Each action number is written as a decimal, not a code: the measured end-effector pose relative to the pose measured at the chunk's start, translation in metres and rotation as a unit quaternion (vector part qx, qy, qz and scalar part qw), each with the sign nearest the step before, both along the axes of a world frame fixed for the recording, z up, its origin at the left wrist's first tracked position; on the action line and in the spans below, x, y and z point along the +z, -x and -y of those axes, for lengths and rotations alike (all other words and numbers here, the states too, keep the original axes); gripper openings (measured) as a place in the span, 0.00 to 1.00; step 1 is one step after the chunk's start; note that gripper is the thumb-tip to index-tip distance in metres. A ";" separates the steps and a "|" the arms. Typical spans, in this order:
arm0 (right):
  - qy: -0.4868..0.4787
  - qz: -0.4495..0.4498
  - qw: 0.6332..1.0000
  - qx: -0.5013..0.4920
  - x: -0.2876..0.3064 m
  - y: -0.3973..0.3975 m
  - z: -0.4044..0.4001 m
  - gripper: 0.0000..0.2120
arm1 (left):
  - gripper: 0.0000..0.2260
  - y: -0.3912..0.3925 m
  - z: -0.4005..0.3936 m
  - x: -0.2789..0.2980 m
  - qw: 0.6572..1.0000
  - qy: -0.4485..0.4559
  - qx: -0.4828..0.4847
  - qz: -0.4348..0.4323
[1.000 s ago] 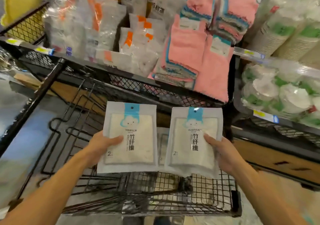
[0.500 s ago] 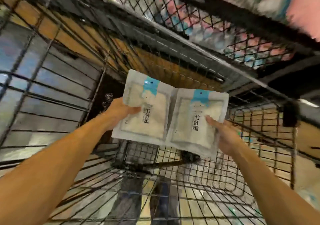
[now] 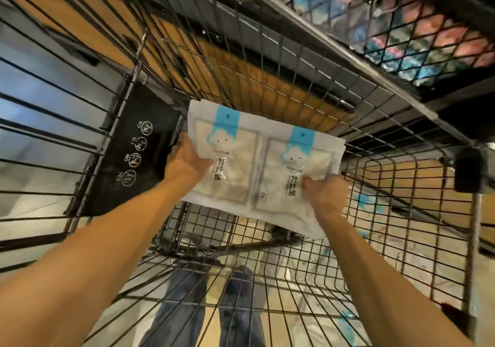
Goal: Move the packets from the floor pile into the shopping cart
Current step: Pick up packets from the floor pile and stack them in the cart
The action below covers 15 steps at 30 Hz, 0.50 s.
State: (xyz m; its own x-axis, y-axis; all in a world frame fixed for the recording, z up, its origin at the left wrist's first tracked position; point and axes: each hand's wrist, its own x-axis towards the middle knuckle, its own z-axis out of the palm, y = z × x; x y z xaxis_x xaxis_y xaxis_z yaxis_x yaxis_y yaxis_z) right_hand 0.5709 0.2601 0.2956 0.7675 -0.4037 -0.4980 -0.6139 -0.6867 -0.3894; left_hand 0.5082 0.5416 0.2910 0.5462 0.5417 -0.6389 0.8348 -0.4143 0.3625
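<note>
Two arms reach into the wire shopping cart (image 3: 308, 279). The left hand (image 3: 187, 166) at nine o'clock grips one bamboo-fibre packet (image 3: 227, 159), its fingers hidden beneath; the right hand (image 3: 325, 195) at four o'clock pinches a second packet (image 3: 300, 175). Both packets are held touching above the basket floor, not yet released. Two packets counted; the floor pile is not visible.

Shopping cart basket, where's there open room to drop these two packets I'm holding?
The wire floor below the packets looks bare. The left packet in the left hand and the right packet in the right hand overlap mid-basket. It is tighter left, by the black panel.
</note>
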 end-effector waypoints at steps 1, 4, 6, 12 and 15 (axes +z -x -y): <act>0.035 0.016 0.999 0.011 0.002 0.002 -0.005 0.25 | 0.45 0.001 0.004 0.001 1.000 -0.020 -0.011 0.006; 0.110 0.053 0.992 0.044 0.012 0.003 -0.012 0.32 | 0.47 0.003 0.013 0.005 0.986 -0.110 -0.119 0.024; 0.163 0.044 0.981 0.093 0.021 0.000 -0.012 0.37 | 0.47 0.001 0.014 0.013 0.951 -0.190 -0.244 0.004; 0.159 0.106 0.951 0.244 0.070 0.004 -0.015 0.36 | 0.37 -0.004 0.014 0.055 0.866 -0.306 -0.390 0.069; 0.151 0.133 0.928 0.313 0.121 0.001 -0.019 0.32 | 0.30 -0.013 0.022 0.104 0.872 -0.293 -0.374 0.116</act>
State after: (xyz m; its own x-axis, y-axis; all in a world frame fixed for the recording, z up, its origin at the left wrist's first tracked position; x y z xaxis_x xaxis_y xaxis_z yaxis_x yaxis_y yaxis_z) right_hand 0.5698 0.2787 0.4170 0.9783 0.0729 -0.1939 0.0329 -0.9788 -0.2023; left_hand 0.5215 0.5192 0.3949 0.9646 0.1744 -0.1979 0.1834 -0.9826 0.0280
